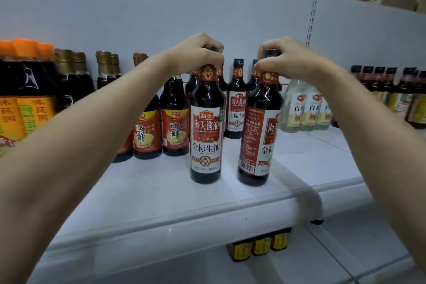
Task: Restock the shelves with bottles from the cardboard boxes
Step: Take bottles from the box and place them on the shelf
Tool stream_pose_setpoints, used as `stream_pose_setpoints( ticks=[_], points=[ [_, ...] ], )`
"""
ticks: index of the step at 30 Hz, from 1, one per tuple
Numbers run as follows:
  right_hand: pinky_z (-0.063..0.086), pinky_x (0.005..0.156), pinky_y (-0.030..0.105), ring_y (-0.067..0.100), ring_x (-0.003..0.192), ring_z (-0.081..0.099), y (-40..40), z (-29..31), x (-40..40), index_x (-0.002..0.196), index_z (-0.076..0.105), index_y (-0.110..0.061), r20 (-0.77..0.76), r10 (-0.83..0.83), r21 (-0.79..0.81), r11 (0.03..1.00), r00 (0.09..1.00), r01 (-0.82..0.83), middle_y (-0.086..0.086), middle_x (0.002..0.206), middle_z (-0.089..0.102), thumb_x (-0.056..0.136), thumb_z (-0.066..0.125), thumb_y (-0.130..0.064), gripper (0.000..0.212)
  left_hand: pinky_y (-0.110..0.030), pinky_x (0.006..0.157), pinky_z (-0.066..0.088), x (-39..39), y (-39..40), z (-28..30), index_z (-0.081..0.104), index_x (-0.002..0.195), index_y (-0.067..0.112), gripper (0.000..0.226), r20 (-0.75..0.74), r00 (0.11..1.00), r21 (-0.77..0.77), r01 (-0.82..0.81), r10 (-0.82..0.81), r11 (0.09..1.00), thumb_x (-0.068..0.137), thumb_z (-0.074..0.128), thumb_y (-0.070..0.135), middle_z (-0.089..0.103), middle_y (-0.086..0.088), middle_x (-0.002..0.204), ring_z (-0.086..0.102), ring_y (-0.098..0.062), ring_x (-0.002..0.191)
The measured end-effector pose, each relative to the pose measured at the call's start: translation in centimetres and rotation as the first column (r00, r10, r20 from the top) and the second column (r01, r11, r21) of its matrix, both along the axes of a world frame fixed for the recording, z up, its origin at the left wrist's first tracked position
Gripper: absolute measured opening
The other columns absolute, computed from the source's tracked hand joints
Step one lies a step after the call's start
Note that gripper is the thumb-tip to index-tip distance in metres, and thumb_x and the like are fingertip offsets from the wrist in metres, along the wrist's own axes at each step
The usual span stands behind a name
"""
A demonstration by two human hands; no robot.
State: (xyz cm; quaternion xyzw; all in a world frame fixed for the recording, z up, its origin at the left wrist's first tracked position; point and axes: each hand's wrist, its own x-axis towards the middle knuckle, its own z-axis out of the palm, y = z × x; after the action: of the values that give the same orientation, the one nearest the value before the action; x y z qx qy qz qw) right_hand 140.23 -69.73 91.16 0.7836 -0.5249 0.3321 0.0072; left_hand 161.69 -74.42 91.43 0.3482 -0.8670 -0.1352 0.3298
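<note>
Two dark soy sauce bottles with red and white labels stand on the white shelf (161, 191), near its front edge. My left hand (196, 55) grips the cap of the left bottle (206, 136), which stands upright with its label facing me. My right hand (283, 60) grips the cap of the right bottle (259, 138), which leans slightly and is turned so its barcode side shows. Both caps are mostly hidden by my fingers. Behind them stand more bottles of the same kind (236, 104).
Left of the two bottles are red-labelled dark bottles (175, 129), gold-capped bottles (106, 67) and large orange-capped bottles (25, 90). Clear vinegar bottles (306, 108) and further dark bottles (373, 80) stand at the right. Yellow-capped bottles (260, 246) show on the lower shelf.
</note>
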Motion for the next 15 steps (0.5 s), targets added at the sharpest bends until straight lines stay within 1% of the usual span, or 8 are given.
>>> stream_pose_setpoints(
  ticks=[1,3,5,7,9,11,13,15],
  points=[
    [0.034,0.045,0.021,0.009,0.053,0.043,-0.14,0.01,0.24,0.081,0.059,-0.012,-0.005,0.006,0.005,1.0,1.0,-0.006,0.0,0.065,0.051,0.085,0.061,-0.021,0.01,-0.011,0.034,0.024,-0.07,0.0,-0.05,0.034,0.059,0.011,0.033,-0.012,1.0,0.005,-0.007,0.007,1.0,0.087,0.051,0.002,0.033,0.013,0.039,0.032,-0.002,0.034],
    [0.037,0.05,0.027,0.014,0.059,0.046,-0.5,0.03,0.64,0.08,0.059,-0.012,-0.004,0.025,0.016,1.0,1.0,-0.025,0.003,0.069,0.053,0.084,0.062,-0.022,0.01,-0.011,0.035,0.024,-0.12,0.0,-0.18,0.035,0.059,0.012,0.033,-0.026,1.0,0.01,-0.009,0.009,1.0,0.085,0.051,0.003,0.033,0.014,0.04,0.032,-0.001,0.035],
    [0.038,0.054,0.032,0.017,0.063,0.047,-0.68,0.03,0.72,0.076,0.058,-0.016,0.01,0.038,0.018,0.999,0.999,-0.038,0.004,0.07,0.053,0.083,0.062,-0.022,0.01,-0.011,0.034,0.023,-0.15,-0.12,-0.26,0.036,0.057,0.012,0.031,-0.031,0.999,0.014,-0.012,0.012,1.0,0.083,0.052,0.004,0.034,0.014,0.041,0.032,-0.001,0.035],
    [0.04,0.057,0.035,0.018,0.065,0.049,-0.78,0.0,0.45,0.076,0.059,-0.016,0.028,0.049,0.018,0.999,0.998,-0.049,0.008,0.074,0.057,0.082,0.062,-0.023,0.01,-0.011,0.034,0.023,-0.24,-0.17,-0.27,0.037,0.058,0.011,0.032,-0.038,0.999,0.005,-0.032,0.032,0.999,0.084,0.052,0.001,0.033,0.014,0.043,0.032,-0.001,0.035],
    [0.039,0.057,0.035,0.018,0.064,0.05,-0.7,-0.06,0.18,0.078,0.059,-0.014,0.033,0.057,0.011,0.998,0.998,-0.057,0.009,0.075,0.058,0.082,0.062,-0.024,0.011,-0.01,0.036,0.025,-0.19,-0.02,-0.32,0.037,0.059,0.01,0.031,-0.052,0.998,-0.004,-0.033,0.033,0.999,0.085,0.053,0.003,0.034,0.011,0.046,0.033,0.0,0.037],
    [0.038,0.057,0.034,0.017,0.062,0.048,-0.68,-0.09,0.16,0.08,0.06,-0.013,0.029,0.06,0.005,0.998,0.998,-0.061,0.004,0.07,0.055,0.082,0.062,-0.024,0.012,-0.01,0.039,0.028,0.04,0.27,-0.41,0.038,0.06,0.01,0.025,-0.056,0.998,-0.014,-0.022,0.022,1.0,0.078,0.054,0.014,0.036,0.005,0.052,0.034,-0.002,0.041],
    [0.036,0.056,0.032,0.016,0.06,0.045,-0.72,-0.09,0.3,0.081,0.059,-0.011,0.014,0.057,0.001,0.998,0.998,-0.057,0.001,0.066,0.052,0.083,0.061,-0.024,0.013,-0.013,0.044,0.03,0.2,0.5,-0.48,0.04,0.061,0.011,0.02,-0.038,0.999,-0.034,-0.04,0.039,0.999,0.071,0.052,0.023,0.036,0.001,0.056,0.036,-0.005,0.046],
    [0.035,0.055,0.029,0.015,0.059,0.045,-0.76,-0.11,0.54,0.081,0.059,-0.012,0.002,0.047,-0.005,0.999,0.999,-0.047,0.0,0.065,0.051,0.084,0.06,-0.025,0.013,-0.017,0.047,0.03,0.19,0.77,-0.5,0.041,0.061,0.011,0.021,-0.02,0.996,-0.041,-0.084,0.083,0.996,0.071,0.052,0.026,0.036,0.002,0.056,0.036,-0.005,0.047]
  ],
)
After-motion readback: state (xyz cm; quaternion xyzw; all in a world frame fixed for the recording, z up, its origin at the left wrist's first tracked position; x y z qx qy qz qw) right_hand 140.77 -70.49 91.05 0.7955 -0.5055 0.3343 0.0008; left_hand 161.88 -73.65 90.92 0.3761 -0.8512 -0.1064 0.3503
